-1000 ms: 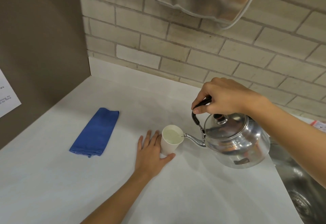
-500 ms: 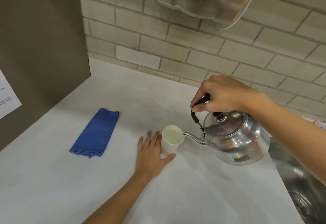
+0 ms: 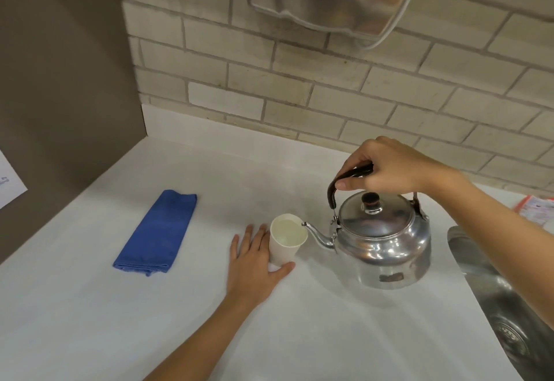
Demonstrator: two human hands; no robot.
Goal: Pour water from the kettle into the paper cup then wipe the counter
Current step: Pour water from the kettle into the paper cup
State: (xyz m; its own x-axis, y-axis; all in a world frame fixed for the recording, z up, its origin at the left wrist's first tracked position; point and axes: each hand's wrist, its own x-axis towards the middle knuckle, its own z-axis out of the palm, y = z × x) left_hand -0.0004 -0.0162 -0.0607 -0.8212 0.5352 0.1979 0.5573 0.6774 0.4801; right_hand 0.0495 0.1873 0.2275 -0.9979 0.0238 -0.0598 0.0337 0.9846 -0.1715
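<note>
Since a second ago the shiny round aluminium kettle (image 3: 386, 242) has swung back from its tilt to near level and dropped until it looks set down on the white counter (image 3: 329, 335), though contact under its base is not certain. Its spout tip sits just over the 3 o'clock rim of the small white paper cup (image 3: 286, 242), and no stream shows.

My right hand (image 3: 389, 171) has its grip clenched around the black bail handle (image 3: 344, 178) above the lid. My left hand (image 3: 254, 263) lies flat and open on the counter, grasping nothing, thumb and fingers bracketing the cup's base from 7 o'clock.

The cup looks nearly full of pale water, so I judge it light, soft-walled and easy to crush or slop; hold it low and gently, or leave it where it stands. The kettle probably has some weight and a slick, perhaps warm, body, so the handle is the place to hold. At the cup's 9 o'clock, well apart, lies the folded blue cloth (image 3: 156, 230); limp and easy to pinch anywhere, it should serve for wiping.

Hard to make out: any spilled drops on the pale counter, the exact water level, and how much the kettle holds. At 3 o'clock the steel sink (image 3: 515, 314) is cut off by the frame edge.
</note>
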